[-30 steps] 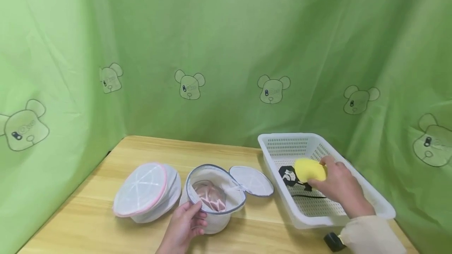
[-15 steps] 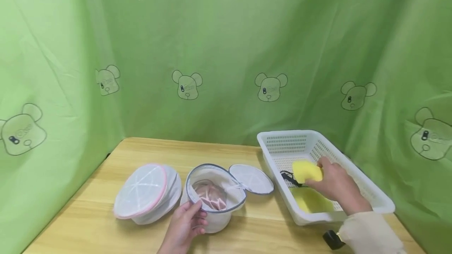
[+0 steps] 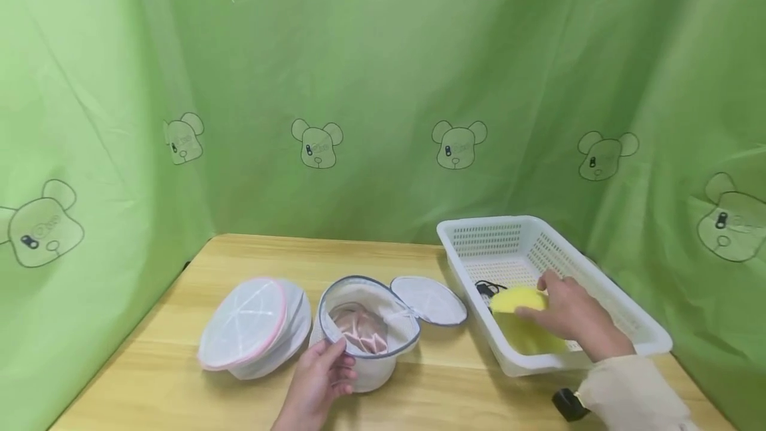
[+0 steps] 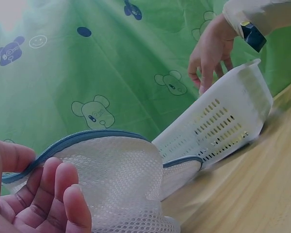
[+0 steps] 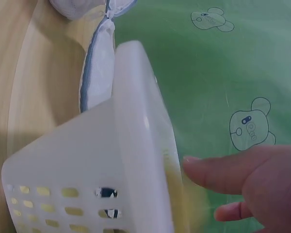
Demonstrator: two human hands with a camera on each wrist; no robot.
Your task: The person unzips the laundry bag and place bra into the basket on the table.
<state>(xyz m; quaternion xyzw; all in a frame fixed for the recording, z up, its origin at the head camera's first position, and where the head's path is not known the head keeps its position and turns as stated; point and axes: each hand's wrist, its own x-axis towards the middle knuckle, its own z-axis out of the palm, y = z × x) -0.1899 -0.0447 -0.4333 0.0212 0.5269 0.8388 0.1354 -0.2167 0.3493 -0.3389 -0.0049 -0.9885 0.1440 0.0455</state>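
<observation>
My left hand (image 3: 318,378) pinches the blue-zipped rim of a white mesh laundry bag (image 3: 374,372), thumb on top. The bag stands with its round lid (image 3: 429,300) folded out to the right. Inside lies a shiny pink satin garment (image 3: 359,328). Over the white plastic basket (image 3: 604,294), my right hand (image 3: 574,311) hangs with thumb and fingers spread apart. Just under them is a soft yellow garment (image 3: 526,334) with a rounded, cup-like part. In the right wrist view the yellow is blurred and apart from the thumb (image 5: 213,174).
Left of the open bag lie stacked flat white mesh bags (image 3: 245,324), the top one pink-rimmed. A black item with thin cords (image 3: 487,288) lies in the basket by the yellow garment. A green curtain (image 3: 383,205) encloses the wooden table (image 3: 269,255).
The yellow garment has dropped lower in the basket and spread out, covering most of the black item. My right hand's fingers have parted from it. The left hand keeps its pinch.
</observation>
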